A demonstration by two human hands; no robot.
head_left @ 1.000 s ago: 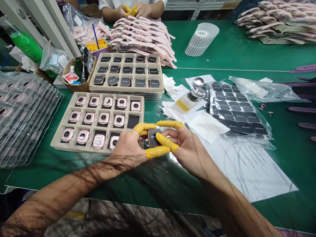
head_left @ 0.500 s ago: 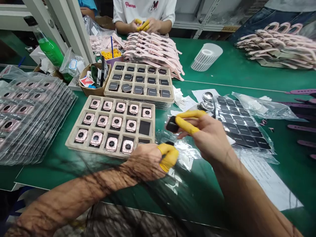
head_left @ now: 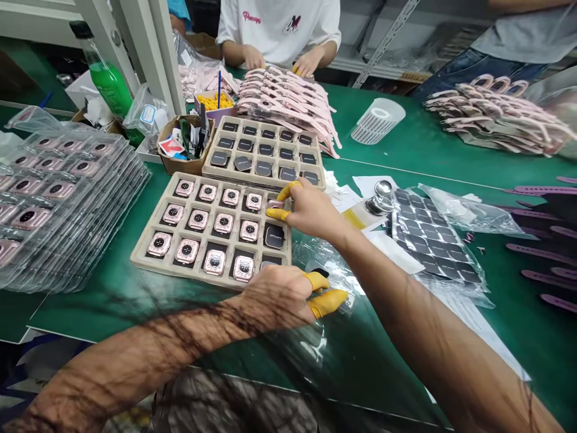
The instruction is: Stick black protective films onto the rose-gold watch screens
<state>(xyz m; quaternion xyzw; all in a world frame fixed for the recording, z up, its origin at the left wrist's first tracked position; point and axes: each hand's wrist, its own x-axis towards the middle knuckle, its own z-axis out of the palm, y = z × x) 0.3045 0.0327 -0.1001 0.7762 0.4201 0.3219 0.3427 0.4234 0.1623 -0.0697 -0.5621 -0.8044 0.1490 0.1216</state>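
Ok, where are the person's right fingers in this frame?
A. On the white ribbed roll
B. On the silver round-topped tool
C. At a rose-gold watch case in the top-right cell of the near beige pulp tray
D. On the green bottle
C: the right hand, yellow cots on its fingers, pinches a rose-gold watch case in the near beige pulp tray, while the left hand rests by clear plastic wrap.

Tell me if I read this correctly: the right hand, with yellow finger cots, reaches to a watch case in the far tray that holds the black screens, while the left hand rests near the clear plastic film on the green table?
Not quite. In the head view the right hand reaches into the near tray of pink watch cases, at its top right pocket, not the far tray of black screens. The left hand does rest by the clear plastic film on the green table.
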